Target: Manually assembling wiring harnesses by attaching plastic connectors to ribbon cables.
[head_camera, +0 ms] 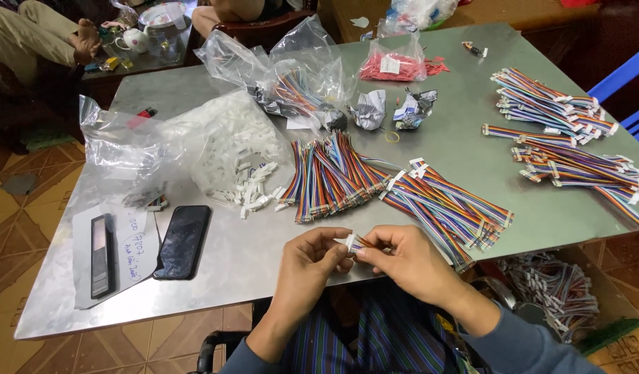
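White plastic, the connector [350, 242] is pinched by the left hand [311, 262] at the table's [264, 249] near edge while the right hand [409, 263] grips the cable [362, 244], so a wire could be bent or misseated if pushed askew.

My work surface: grey metal table [264, 263], glare on top. Floor [14, 228] left of table: orange-brown patterned tile. Blue plastic chair [628, 79] at table's right edge. Dark wood furniture [472, 12] beyond table's far side.
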